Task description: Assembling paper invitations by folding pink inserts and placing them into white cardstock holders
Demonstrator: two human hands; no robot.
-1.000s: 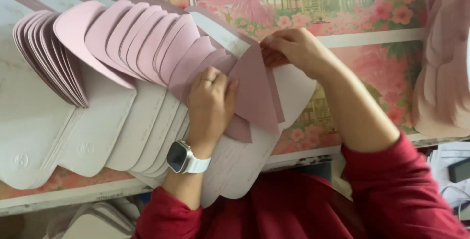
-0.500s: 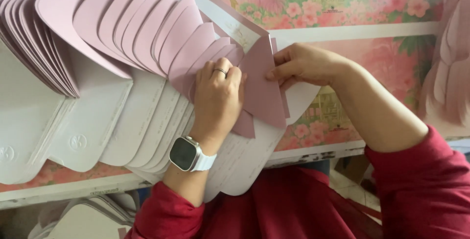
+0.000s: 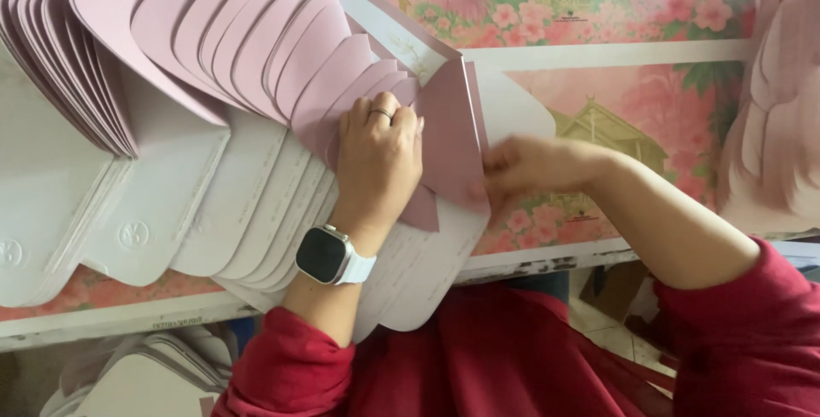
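My left hand (image 3: 378, 161) lies flat, fingers (image 3: 380, 122) pressed together, on the flap (image 3: 448, 139) of the top envelope (image 3: 436, 259), while my right hand (image 3: 525, 169) pinches the flap's edge just beside them. If my right fingers tug before the left ones hold firm, the crease could run crooked, or the fanned envelopes (image 3: 248, 67) beyond my left fingers could slide across the surface (image 3: 598, 67). Every envelope looks empty; inside the top one I cannot tell.
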